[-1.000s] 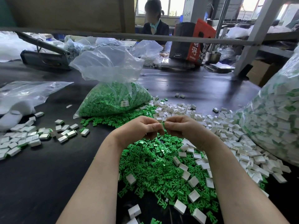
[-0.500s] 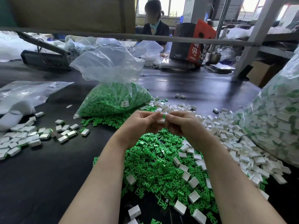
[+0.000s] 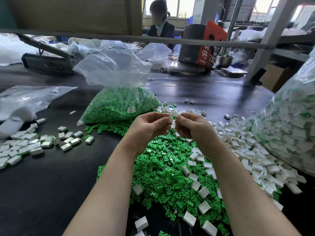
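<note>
My left hand [image 3: 150, 128] pinches a small white plastic shell [image 3: 170, 119] between thumb and fingers, held above the table. My right hand [image 3: 192, 127] pinches a small green plastic insert [image 3: 174, 117] right against that shell. Both hands meet fingertip to fingertip over a heap of loose green inserts [image 3: 163, 176] on the dark table [image 3: 42, 193]. Loose white shells [image 3: 238, 142] lie scattered to the right of the heap and among it.
A clear bag of green inserts [image 3: 119, 106] stands behind my hands. A big bag of assembled pieces [image 3: 286, 133] bulges at the right. Assembled white pieces [image 3: 34, 142] lie at the left beside empty plastic bags [image 3: 25, 99]. A person [image 3: 160, 28] sits across the table.
Both hands rose from just above the green heap and turned a little, so the white shell and green insert now show between the fingertips.
</note>
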### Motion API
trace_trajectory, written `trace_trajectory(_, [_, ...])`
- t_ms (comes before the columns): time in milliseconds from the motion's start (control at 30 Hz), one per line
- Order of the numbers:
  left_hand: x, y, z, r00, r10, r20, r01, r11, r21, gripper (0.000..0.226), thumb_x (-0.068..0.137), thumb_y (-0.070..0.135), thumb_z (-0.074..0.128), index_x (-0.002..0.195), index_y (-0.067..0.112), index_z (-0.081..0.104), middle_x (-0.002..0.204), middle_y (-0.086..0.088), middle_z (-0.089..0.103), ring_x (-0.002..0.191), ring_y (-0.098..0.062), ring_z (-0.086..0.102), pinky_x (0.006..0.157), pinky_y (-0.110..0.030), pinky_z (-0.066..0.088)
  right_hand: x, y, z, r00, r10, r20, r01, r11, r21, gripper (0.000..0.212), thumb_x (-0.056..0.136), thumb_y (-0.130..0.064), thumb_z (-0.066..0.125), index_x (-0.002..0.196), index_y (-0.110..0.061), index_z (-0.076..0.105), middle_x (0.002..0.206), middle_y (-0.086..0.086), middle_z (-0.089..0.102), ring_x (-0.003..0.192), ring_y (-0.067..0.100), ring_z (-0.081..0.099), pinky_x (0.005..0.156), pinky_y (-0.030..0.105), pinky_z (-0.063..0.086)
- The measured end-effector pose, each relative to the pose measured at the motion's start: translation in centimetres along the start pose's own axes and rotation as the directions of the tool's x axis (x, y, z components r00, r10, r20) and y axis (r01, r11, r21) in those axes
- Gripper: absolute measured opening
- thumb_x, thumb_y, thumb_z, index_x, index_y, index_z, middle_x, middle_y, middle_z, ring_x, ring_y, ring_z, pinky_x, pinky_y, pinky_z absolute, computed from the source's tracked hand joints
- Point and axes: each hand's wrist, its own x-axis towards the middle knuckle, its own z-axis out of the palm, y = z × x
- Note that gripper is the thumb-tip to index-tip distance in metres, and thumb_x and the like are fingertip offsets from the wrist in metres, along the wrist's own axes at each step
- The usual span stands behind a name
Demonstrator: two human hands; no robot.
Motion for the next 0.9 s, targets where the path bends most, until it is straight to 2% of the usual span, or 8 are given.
trace_trajectory(200, [0.07, -0.03, 0.34, 0.998, 0.058, -0.019, -0.056, 0.993, 0.104, 0.023, 0.068, 0.017, 0.074, 0.089, 0.007, 0.074, 0.081, -0.010, 0.074, 0.070, -0.015, 0.070, 0.069, -0.024, 0.058, 0.08, 0.03, -0.02, 0.999, -0.032, -0.023, 0.031, 0.999, -0.040, 0.032, 0.100, -0.013, 0.050, 0.070, -0.008, 0.058, 0.054, 0.003, 0.050, 0.049, 0.010, 0.042, 0.049, 0.018, 0.035])
trace_trajectory(333, [0.02, 0.06, 0.24, 0.994, 0.100, -0.031, -0.094, 0.982, 0.161, 0.023, 0.068, 0.020, 0.075, 0.088, 0.009, 0.075, 0.082, -0.010, 0.074, 0.072, -0.015, 0.069, 0.069, -0.023, 0.058, 0.05, 0.07, -0.04, 0.997, -0.068, -0.030, 0.063, 0.987, -0.148, 0.033, 0.100, -0.015, 0.052, 0.067, -0.011, 0.058, 0.054, 0.002, 0.051, 0.051, 0.012, 0.042, 0.050, 0.020, 0.034])
trace_trajectory(467, [0.00, 0.03, 0.21, 0.994, 0.109, -0.029, -0.102, 0.979, 0.177, 0.022, 0.068, 0.020, 0.075, 0.087, 0.010, 0.075, 0.082, -0.009, 0.074, 0.073, -0.015, 0.069, 0.071, -0.025, 0.057, 0.06, 0.23, 0.05, 0.996, -0.079, -0.035, 0.073, 0.983, -0.166, 0.033, 0.099, -0.015, 0.053, 0.067, -0.013, 0.059, 0.054, 0.000, 0.052, 0.050, 0.010, 0.044, 0.051, 0.020, 0.035])
trace_trajectory(567, [0.03, -0.04, 0.14, 0.994, 0.112, -0.019, -0.106, 0.976, 0.191, 0.021, 0.068, 0.021, 0.075, 0.087, 0.011, 0.076, 0.084, -0.011, 0.075, 0.076, -0.017, 0.070, 0.073, -0.026, 0.058, 0.10, 0.26, -0.04, 0.996, -0.089, 0.002, 0.087, 0.978, -0.188, 0.029, 0.099, -0.013, 0.053, 0.071, -0.008, 0.060, 0.060, 0.007, 0.053, 0.056, 0.018, 0.046, 0.056, 0.028, 0.038])
trace_trajectory(700, [0.08, -0.01, -0.09, 0.992, 0.123, 0.021, -0.124, 0.965, 0.233, 0.020, 0.073, 0.021, 0.075, 0.089, 0.011, 0.075, 0.082, -0.007, 0.074, 0.075, -0.014, 0.069, 0.072, -0.023, 0.057, 0.08, 0.17, -0.22, 0.994, -0.075, 0.076, 0.083, 0.990, -0.117, 0.027, 0.100, -0.007, 0.050, 0.074, -0.006, 0.058, 0.062, 0.003, 0.053, 0.054, 0.011, 0.047, 0.053, 0.018, 0.040])
trace_trajectory(800, [-0.06, -0.13, -0.14, 0.993, 0.084, 0.084, -0.113, 0.888, 0.445, 0.013, 0.093, 0.021, 0.061, 0.093, 0.009, 0.065, 0.074, 0.001, 0.070, 0.067, -0.008, 0.062, 0.064, -0.022, 0.050, 0.05, 0.29, -0.21, 0.994, -0.067, 0.082, 0.074, 0.994, -0.079, 0.027, 0.099, -0.006, 0.050, 0.073, -0.006, 0.057, 0.063, 0.005, 0.051, 0.054, 0.011, 0.047, 0.053, 0.017, 0.039])
trace_trajectory(900, [-0.45, -0.34, 0.19, 0.985, 0.019, 0.174, -0.114, 0.824, 0.555, 0.029, 0.104, 0.024, 0.040, 0.083, 0.014, 0.057, 0.069, 0.001, 0.062, 0.061, -0.011, 0.051, 0.057, -0.022, 0.038, 0.00, 0.50, -0.16, 0.994, -0.037, 0.101, 0.043, 0.998, -0.049, 0.027, 0.099, -0.006, 0.049, 0.073, -0.007, 0.056, 0.060, 0.003, 0.048, 0.052, 0.009, 0.044, 0.051, 0.016, 0.036])
